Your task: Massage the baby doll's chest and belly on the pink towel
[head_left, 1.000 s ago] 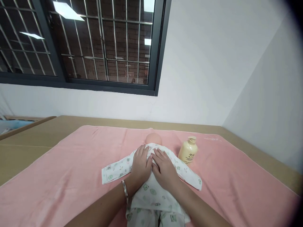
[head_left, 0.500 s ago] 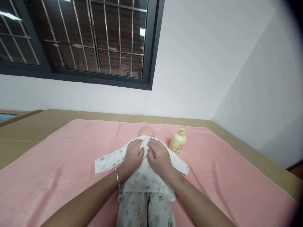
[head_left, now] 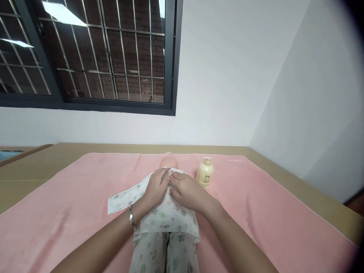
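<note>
A baby doll (head_left: 168,162) lies on a pink blanket, its head at the far end. It wears a white patterned top (head_left: 166,218) and matching pants (head_left: 182,252). My left hand (head_left: 157,185), with a silver bracelet on the wrist, rests on the upper chest of the top with fingers stretched out. Flat on the same part of the chest is my right hand (head_left: 189,190), its fingertips meeting those of the left. The left sleeve (head_left: 125,199) spreads out to the side; my right arm covers the other sleeve.
A pale yellow pump bottle (head_left: 205,173) stands on the pink blanket (head_left: 82,197), right of the doll's head. The blanket covers a tan padded surface (head_left: 25,167). Behind rise a white wall (head_left: 216,76) and a barred window (head_left: 113,57).
My right hand has turned and slid left across the chest, so its fingertips now meet the left hand's. The view has tilted up and shifted slightly to the right.
</note>
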`<state>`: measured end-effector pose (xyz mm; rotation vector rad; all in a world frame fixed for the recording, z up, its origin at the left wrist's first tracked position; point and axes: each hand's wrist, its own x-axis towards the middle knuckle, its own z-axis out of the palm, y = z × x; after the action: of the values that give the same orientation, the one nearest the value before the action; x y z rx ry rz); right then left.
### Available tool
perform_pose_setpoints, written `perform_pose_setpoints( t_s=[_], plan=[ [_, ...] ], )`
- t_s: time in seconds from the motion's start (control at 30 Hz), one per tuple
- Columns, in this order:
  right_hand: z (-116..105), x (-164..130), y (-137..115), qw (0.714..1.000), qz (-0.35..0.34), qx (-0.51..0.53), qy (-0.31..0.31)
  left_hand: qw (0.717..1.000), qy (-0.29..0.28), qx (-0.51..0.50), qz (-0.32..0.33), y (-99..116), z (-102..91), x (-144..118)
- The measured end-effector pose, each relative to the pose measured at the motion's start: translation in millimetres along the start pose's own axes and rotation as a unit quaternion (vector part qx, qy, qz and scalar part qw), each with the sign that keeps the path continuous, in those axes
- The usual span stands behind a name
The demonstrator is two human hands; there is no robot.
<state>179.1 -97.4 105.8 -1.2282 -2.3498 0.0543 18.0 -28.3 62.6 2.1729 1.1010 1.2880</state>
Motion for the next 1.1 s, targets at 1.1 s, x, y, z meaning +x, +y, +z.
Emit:
perform_pose_setpoints(
  t_s=[1.1],
  plan=[
    [-33.4,25.1,75.3,0.888,0.400,-0.217,0.059,0.598,-0.090,-0.607,-0.516,50.2,82.2,59.6]
  ],
)
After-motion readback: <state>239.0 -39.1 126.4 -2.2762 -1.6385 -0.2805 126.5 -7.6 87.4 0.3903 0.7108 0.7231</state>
